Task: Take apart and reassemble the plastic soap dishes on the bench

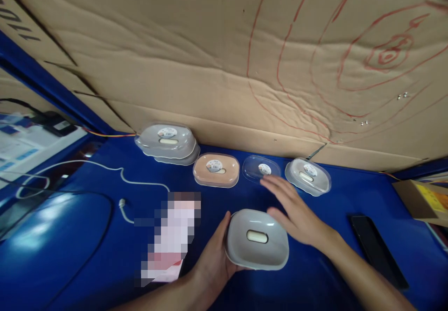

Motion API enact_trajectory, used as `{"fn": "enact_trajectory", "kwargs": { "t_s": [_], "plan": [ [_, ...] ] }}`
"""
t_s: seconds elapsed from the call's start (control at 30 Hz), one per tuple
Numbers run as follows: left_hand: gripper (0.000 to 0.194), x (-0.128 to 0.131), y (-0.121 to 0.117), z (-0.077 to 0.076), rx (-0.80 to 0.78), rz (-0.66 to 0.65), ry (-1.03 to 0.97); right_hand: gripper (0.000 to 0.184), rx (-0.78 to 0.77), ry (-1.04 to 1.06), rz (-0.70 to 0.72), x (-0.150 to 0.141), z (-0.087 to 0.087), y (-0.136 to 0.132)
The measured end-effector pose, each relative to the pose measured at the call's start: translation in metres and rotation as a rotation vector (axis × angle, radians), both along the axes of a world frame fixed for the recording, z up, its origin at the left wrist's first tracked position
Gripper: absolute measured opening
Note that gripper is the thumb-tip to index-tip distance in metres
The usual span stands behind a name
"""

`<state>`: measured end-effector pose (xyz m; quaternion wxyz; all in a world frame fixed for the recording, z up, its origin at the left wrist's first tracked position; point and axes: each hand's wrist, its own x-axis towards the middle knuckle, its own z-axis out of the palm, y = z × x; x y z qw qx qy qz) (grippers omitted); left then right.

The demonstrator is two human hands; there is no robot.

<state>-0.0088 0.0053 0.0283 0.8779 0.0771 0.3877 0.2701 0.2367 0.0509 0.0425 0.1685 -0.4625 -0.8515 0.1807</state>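
My left hand (213, 259) is wrapped round the side of a grey rounded plastic dish (241, 255), which has a cream oval piece in its floor. It is held above the blue table, tilted toward me. My right hand (294, 208) is open, fingers stretched toward a clear plastic lid (254, 166) with a round label; whether the fingertips touch it I cannot tell. Beside that lid are a peach dish (201, 171) under a clear cover and, to the right, a grey covered dish (320, 180). A stack of grey covered dishes (150, 143) stands at the back left.
A brown cardboard wall (175, 59) with red lines rises behind the blue table (115, 250). A pixelated phone-like object (173, 236) lies left, near a white cable (101, 164). At right are a flat black object (378, 250) and a cardboard box (408, 196).
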Motion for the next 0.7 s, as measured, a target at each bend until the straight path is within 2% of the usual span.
{"fn": "enact_trajectory", "kwargs": {
  "t_s": [0.1,0.17,0.27,0.37,0.57,0.7],
  "plan": [
    [0.069,-0.001,-0.001,-0.002,-0.002,0.025,0.006,0.096,-0.129,0.038,0.194,-0.006,0.010,-0.039],
    [0.071,-0.002,-0.003,-0.004,-0.011,0.033,-0.001,0.107,-0.128,0.030,0.185,-0.010,0.006,-0.057],
    [0.070,-0.002,-0.006,-0.009,-0.011,0.026,-0.013,0.099,-0.086,0.079,0.120,-0.014,-0.009,-0.067],
    [0.072,-0.003,-0.007,-0.009,0.004,0.014,-0.019,0.090,-0.048,0.196,0.142,-0.013,-0.019,-0.066],
    [0.077,-0.004,-0.008,0.000,0.101,-0.031,-0.057,0.067,0.006,0.326,0.135,-0.009,-0.020,-0.061],
    [0.076,-0.001,-0.008,-0.003,0.120,-0.033,-0.040,0.058,-0.023,0.379,0.077,-0.008,-0.018,-0.060]
  ]
}}
